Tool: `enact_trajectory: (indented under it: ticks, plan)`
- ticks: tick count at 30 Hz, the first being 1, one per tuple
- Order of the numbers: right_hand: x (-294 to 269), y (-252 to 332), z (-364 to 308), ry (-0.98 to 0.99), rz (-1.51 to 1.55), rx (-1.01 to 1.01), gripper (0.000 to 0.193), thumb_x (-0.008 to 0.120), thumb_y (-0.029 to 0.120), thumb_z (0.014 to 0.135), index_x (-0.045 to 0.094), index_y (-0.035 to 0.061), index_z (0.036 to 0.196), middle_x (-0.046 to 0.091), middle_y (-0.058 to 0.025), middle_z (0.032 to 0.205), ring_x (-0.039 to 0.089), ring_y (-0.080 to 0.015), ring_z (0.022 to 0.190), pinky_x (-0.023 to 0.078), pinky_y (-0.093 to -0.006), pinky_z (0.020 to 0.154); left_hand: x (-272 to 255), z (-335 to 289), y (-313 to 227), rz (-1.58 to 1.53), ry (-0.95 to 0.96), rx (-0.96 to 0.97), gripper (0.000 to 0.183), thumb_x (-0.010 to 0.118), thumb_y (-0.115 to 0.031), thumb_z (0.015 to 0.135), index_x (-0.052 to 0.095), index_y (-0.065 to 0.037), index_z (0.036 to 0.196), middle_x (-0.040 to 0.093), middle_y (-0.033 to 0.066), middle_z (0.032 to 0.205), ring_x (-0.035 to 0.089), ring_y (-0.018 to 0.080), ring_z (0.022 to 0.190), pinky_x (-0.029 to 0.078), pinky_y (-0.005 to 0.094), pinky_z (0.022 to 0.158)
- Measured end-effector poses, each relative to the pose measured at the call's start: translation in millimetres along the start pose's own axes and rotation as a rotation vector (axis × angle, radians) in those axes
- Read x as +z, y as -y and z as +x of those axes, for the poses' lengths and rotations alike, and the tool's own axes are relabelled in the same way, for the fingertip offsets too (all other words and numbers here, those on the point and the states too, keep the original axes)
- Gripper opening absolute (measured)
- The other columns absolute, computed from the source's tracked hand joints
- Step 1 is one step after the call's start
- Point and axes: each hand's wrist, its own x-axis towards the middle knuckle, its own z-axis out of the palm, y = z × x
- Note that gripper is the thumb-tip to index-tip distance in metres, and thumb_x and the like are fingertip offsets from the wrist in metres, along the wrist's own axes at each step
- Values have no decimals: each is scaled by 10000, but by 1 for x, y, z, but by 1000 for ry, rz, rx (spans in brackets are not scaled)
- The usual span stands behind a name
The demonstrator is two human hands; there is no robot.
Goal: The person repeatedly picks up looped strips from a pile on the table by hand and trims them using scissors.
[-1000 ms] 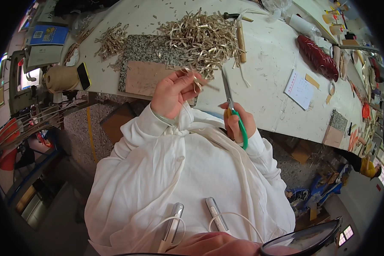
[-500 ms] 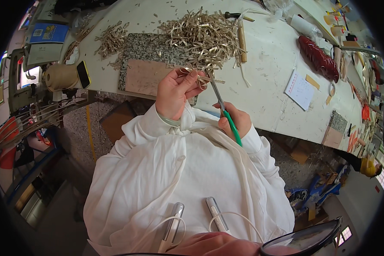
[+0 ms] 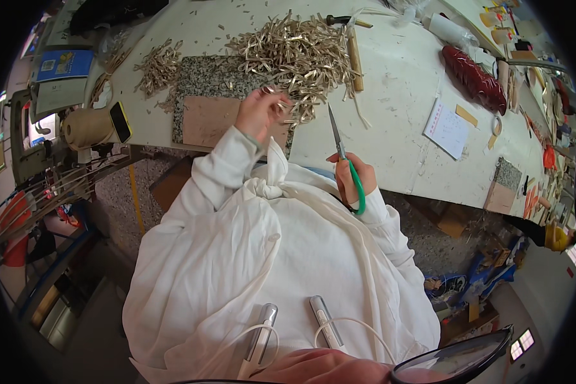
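My right hand (image 3: 357, 174) is closed on a pair of green-handled scissors (image 3: 336, 133) above the table's near edge. The blades point away from me and look nearly together, with nothing between them. My left hand (image 3: 256, 116) hovers at the near left of a large heap of shiny gold-beige strips (image 3: 297, 54). Motion smears its curled fingers, so whether a strip is still in them does not show. Below that hand lies a speckled grey slab (image 3: 205, 75) with a pinkish-tan sheet (image 3: 212, 118) on its near part.
A smaller strip pile (image 3: 158, 67) lies left of the slab. A hammer (image 3: 356, 57) rests right of the heap. Farther right are a paper pad (image 3: 446, 129), a tape roll (image 3: 496, 125) and a dark red wrapped bundle (image 3: 473, 78). A phone (image 3: 120, 122) leans against a beige spool (image 3: 86, 128) at left.
The left hand, which held gold-beige strips at the scissor blades, has moved left and away from them. The right hand has turned the scissors more upright, their tips now apart from any strip.
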Motion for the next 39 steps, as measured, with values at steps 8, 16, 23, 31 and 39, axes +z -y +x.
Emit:
enact_trajectory:
  ticks: [8, 16, 23, 31, 39]
  plan:
    - [-2, -15, 12, -32, -93, 42, 422, 537, 431, 883, 594, 25, 984, 554, -53, 567, 532, -152, 491, 427, -279, 492, -12, 113, 15, 1327, -93, 391, 229, 595, -66, 796, 557, -58, 1022, 605, 107, 789, 604, 217, 693, 494, 323, 653]
    - [-1, -12, 18, 29, -149, 195, 474, 576, 459, 834, 599, 34, 1044, 623, -102, 701, 607, -209, 648, 480, -302, 644, -18, 130, 4, 1862, -7, 358, 256, 616, -194, 814, 553, -156, 1059, 524, 89, 1018, 566, 319, 911, 459, 421, 759]
    - [0, -15, 33, -31, -123, 88, 396, 557, 394, 874, 590, 27, 1021, 536, -23, 567, 512, -98, 479, 420, -258, 458, -47, 106, -1, 1773, -29, 405, 352, 604, -207, 838, 507, -161, 1173, 618, 114, 1005, 590, 330, 912, 475, 422, 763]
    - [2, 11, 45, 149, -60, 151, 501, 493, 477, 897, 570, 12, 1069, 501, -9, 555, 478, -98, 433, 395, -251, 423, -81, 62, -21, 1407, -267, 630, 240, 614, -146, 819, 602, -55, 1042, 639, 131, 1014, 627, 309, 871, 509, 376, 741]
    - [5, 37, 47, 522, 159, -60, 725, 325, 600, 902, 463, -53, 1185, 520, -34, 703, 508, -100, 540, 384, -238, 468, 5, -22, -58, 1158, -263, 1215, 264, 626, 112, 731, 645, -42, 945, 629, 90, 991, 637, 181, 783, 520, 264, 624]
